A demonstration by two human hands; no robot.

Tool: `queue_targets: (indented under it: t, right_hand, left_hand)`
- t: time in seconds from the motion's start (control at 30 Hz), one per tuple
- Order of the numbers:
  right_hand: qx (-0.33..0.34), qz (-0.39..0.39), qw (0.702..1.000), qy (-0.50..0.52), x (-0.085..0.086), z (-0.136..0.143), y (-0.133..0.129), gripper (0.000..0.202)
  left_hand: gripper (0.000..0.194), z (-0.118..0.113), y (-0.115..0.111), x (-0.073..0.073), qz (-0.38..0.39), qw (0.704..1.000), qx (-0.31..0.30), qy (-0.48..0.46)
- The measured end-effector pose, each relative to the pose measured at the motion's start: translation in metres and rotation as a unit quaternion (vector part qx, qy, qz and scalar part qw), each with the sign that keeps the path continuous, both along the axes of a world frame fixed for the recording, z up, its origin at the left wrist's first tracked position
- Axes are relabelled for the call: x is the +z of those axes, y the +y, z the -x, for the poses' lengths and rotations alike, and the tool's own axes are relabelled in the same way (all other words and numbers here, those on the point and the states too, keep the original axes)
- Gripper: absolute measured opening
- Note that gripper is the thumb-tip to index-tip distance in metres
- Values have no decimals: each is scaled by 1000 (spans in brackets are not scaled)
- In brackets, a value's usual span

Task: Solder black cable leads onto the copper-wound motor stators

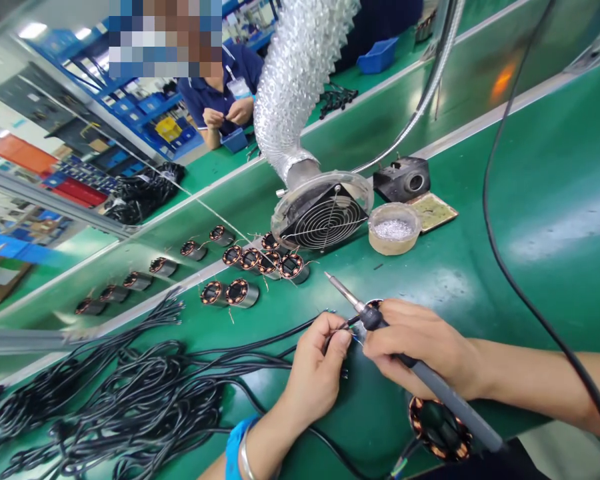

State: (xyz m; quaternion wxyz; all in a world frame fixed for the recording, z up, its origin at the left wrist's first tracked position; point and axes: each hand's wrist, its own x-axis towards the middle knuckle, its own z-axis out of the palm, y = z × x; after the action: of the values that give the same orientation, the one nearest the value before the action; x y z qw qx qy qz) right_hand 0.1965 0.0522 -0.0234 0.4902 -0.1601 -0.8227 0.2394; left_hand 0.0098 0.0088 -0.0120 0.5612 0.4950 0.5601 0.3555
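A soldering iron point(420, 370) is gripped in the right hand point(420, 347) near the near edge of the table point(530, 200), its grey handle running back toward the wrist and its metal tip pointing up and away toward the far side. The fingers are closed around the black collar of the iron. Just beside it, the stripped end of a black cable point(280, 340) is pinched between thumb and fingers of the left hand point(316, 370), with thin coloured wire ends showing between the two hands. A wound stator point(437, 430) with copper coils is seen below the right forearm at the near edge.

Further out, a tangle of black cables point(115, 400) is spread over the near left part of the table. A cluster of small stators point(260, 263) is set toward the middle, and more are lined up toward the left. Behind them a fume extractor fan point(323, 213) on a silver flexible duct point(295, 80) is placed, with a round tub of solder scraps point(394, 230) and a black iron stand point(403, 179) just to its right. A person in blue point(225, 93) is seated at the far side.
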Motion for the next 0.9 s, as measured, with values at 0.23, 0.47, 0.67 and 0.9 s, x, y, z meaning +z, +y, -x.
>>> queue_targets:
  t: [0.23, 0.47, 0.67, 0.9]
  right_hand:
    - [-41, 47, 998, 32, 1, 1, 6, 21]
    - [-25, 23, 999, 19, 3, 0, 7, 21]
    - [-24, 23, 999, 18, 5, 1, 6, 22]
    - [-37, 19, 999, 20, 3, 3, 4, 22]
  left_hand:
    - [41, 4, 1, 11, 48, 995, 9, -82]
    - [40, -3, 3, 12, 55, 998, 22, -32]
    - [42, 5, 2, 5, 75, 995, 29, -65]
    - [33, 7, 5, 5, 64, 995, 76, -4]
